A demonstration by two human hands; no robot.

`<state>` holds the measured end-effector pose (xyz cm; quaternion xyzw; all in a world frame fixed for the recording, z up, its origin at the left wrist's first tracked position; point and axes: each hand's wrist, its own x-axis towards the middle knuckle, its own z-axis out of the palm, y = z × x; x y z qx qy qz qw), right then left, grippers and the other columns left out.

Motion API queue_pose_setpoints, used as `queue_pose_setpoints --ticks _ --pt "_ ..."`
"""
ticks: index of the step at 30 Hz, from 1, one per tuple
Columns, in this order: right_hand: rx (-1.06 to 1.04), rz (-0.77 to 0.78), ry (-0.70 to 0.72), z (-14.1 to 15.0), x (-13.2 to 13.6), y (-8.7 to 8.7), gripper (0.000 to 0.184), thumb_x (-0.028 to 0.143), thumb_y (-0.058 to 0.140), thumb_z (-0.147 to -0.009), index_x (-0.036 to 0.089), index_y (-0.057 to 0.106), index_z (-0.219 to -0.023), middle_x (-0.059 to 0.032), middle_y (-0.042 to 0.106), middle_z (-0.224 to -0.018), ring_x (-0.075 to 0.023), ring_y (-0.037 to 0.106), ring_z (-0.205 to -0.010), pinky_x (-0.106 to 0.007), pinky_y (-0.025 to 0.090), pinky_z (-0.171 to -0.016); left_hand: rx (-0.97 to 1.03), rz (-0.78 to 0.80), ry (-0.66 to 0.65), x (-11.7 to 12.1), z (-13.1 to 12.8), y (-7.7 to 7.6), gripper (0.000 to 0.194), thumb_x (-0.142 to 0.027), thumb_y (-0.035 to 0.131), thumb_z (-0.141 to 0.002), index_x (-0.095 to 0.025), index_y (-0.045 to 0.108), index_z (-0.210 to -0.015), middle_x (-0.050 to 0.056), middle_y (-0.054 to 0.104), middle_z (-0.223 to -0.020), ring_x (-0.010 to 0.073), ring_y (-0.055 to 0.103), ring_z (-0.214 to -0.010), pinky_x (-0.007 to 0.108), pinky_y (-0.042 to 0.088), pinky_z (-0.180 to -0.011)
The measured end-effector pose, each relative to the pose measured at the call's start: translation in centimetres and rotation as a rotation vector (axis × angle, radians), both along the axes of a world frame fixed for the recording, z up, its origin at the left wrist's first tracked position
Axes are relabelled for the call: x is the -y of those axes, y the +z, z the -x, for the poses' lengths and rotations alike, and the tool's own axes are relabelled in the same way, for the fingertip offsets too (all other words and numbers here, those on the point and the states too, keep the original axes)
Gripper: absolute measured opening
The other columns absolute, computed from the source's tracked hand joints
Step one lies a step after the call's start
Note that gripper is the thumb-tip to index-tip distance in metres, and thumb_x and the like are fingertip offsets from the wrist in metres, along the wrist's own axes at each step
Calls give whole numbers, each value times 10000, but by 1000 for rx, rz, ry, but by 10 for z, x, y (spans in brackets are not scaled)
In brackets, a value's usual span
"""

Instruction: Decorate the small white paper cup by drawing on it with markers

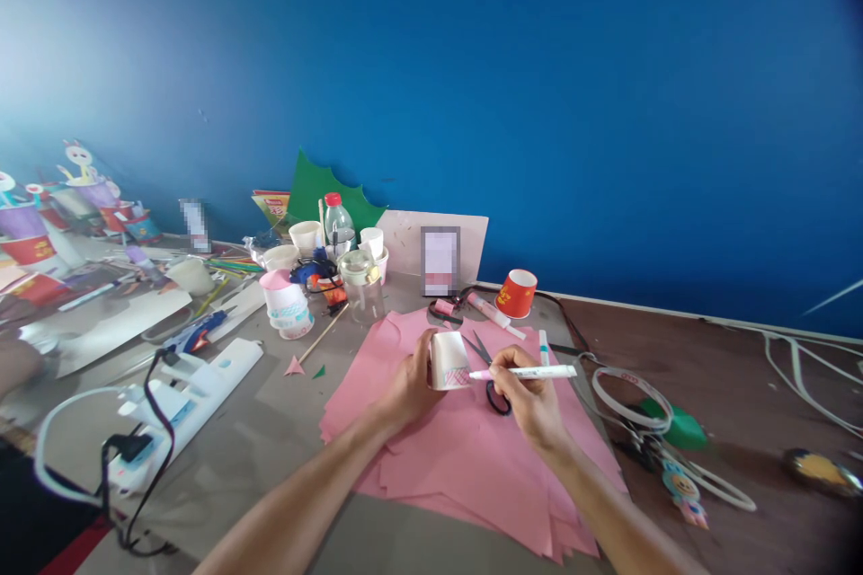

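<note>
1. Left hand (413, 375): grip closed round the side of a white cup (449, 355), which is tipped over above the pink sheets (458, 467) on the table (283, 440). Pink cross-hatching shows in a band near one end of the cup.
2. Right hand (532, 395): grip pinching a white marker (549, 372), pink tip toward the hatched band. Tip is at the cup's edge; contact cannot be told.
3. Nearest obstacle: scissors (497, 406) on the sheets, between cup and right hand, blades slightly parted. The marker crosses over them in this view.
4. Beyond the right hand: a teal-capped marker (544, 346) near the sheets' edge. Farther back, a pink tube (489, 310) and an upright red cup (516, 296).
5. Back left of the sheets: lidded glass jar (365, 296), red-capped bottle (338, 220), and a stack of decorated cups (289, 313) with pink on top.
6. In front of that stack: a wooden stick (324, 337), a pink scrap (295, 367) and a green scrap (319, 371).
7. Left side: white power strip (226, 373) with plugs and looping cords, glue gun (198, 332) just behind it.
8. Right side: white cables and a small figure charm (682, 487) on a brown surface, well apart from the cup.
</note>
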<state>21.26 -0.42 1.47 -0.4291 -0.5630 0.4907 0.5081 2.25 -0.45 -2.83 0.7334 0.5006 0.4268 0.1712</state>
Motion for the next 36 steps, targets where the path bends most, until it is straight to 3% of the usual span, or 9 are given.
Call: queue_pose_setpoints --ticks 7,16,23,28,36 --pt "45 -58 -2 3 2 0 213 370 613 -786 214 529 -669 61 420 -531 -94 352 -461 -222 268 -424 -23 -12 2 -2 1 -5 658 -253 572 -822 -149 243 -1383 1 614 -777 135 577 -616 250 444 -566" --pt "69 -16 -19 0 -3 4 224 340 583 -733 231 466 -576 72 365 -458 -94 322 -419 -229 240 -406 -11 18 -2 -1 2 -5 681 -205 603 -792 -162 259 -1378 -16 615 -776 115 550 -598 226 410 -549" --pt "-14 -16 -27 2 0 2 231 404 604 -774 230 506 -658 64 414 -488 -101 346 -428 -224 266 -400 0 15 9 -2 1 -4 660 -307 618 -812 -152 293 -1364 -5 614 -762 128 560 -593 238 414 -544" --pt "50 -98 37 7 9 3 224 390 601 -821 217 523 -701 59 422 -548 -93 347 -462 -219 282 -431 -17 44 23 0 -1 1 651 -364 614 -831 -95 317 -1345 52 661 -785 169 603 -599 273 447 -520" --pt "144 -182 45 13 17 10 190 347 571 -843 218 534 -709 45 450 -573 -100 342 -474 -226 282 -424 0 13 13 0 -2 0 606 -354 627 -831 -158 311 -1310 36 653 -831 174 629 -638 284 490 -551"
